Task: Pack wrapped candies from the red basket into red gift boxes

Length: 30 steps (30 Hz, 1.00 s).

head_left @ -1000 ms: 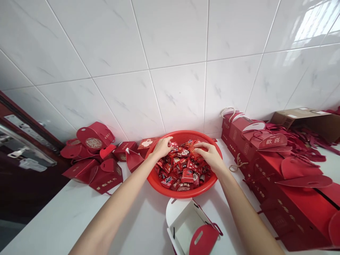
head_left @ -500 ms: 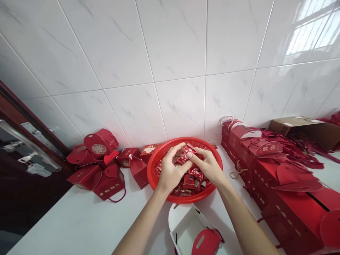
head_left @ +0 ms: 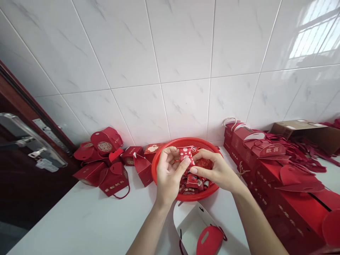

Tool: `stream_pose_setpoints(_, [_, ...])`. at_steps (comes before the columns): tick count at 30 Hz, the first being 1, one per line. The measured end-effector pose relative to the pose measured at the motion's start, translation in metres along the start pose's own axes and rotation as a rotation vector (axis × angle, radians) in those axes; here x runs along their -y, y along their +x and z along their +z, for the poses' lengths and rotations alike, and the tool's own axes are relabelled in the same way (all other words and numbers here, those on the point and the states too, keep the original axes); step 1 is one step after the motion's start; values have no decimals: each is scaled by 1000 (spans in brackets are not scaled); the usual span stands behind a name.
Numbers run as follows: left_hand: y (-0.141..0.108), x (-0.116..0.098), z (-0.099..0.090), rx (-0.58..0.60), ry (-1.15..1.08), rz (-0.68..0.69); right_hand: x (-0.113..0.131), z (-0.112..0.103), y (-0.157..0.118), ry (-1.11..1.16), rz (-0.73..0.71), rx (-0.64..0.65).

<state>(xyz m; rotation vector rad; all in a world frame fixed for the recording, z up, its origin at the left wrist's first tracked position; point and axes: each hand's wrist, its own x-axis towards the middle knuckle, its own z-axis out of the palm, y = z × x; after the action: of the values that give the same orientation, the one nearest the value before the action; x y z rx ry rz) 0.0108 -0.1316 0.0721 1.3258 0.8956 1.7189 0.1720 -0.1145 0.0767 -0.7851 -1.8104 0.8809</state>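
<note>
Over the basket, my left hand (head_left: 170, 173) grips a small red wrapped candy (head_left: 185, 154) with white dots, its thumb pressed on the wrapper's front. My right hand (head_left: 215, 168) is at the candy's right edge, thumb and index finger apart; whether the tips touch the wrapper is hard to see. Beneath both hands, a red plastic basket (head_left: 156, 179) contains many red-wrapped candies (head_left: 191, 181). Just in front of it stands an open gift box (head_left: 189, 226), white inside, with a red slotted flap (head_left: 209, 241) folded outward. No candy shows in the visible part of the box.
Several small red gift boxes (head_left: 114, 180) are heaped on the left of the white table (head_left: 106, 219). Along the right runs a row of larger red boxes (head_left: 278, 191). Behind them lie dark red ribbons (head_left: 294, 143) and a cardboard box (head_left: 300, 126). A tiled wall (head_left: 186, 109) backs the table.
The candy has turned more upright, facing me. My left thumb is now on its front, while my right thumb has slid off to the lower right edge. The view has shifted slightly left.
</note>
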Motion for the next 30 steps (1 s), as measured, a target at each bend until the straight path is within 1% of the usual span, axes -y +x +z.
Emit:
stream_pose_setpoints(2, [-1,-1,0,-7,-27,-13,1,3,0,-1,1,-30])
stream_pose_setpoints(4, [-1,-1,-2,13,-25,-29,3,6,1,25,9,-61])
stream_pose_setpoints(9, [4,-2,-14,80,-19,-97,13,5,0,147,107,-104])
stream_pose_setpoints(13, [7,-4,-20,59,-23,-102,17,3,-3,214,116,-112])
stream_pose_setpoints(19, [5,-9,-20,61,-25,-101,17,4,-4,186,126,-133])
stream_pose_setpoints(24, [5,-12,-20,64,-27,-129,20,4,-5,163,111,-143])
stream_pose_setpoints(28, [5,-14,-22,143,-13,-198,22,3,-6,113,98,-199])
stream_pose_setpoints(30, [5,-14,-22,170,0,-205,23,3,-7,97,92,-213])
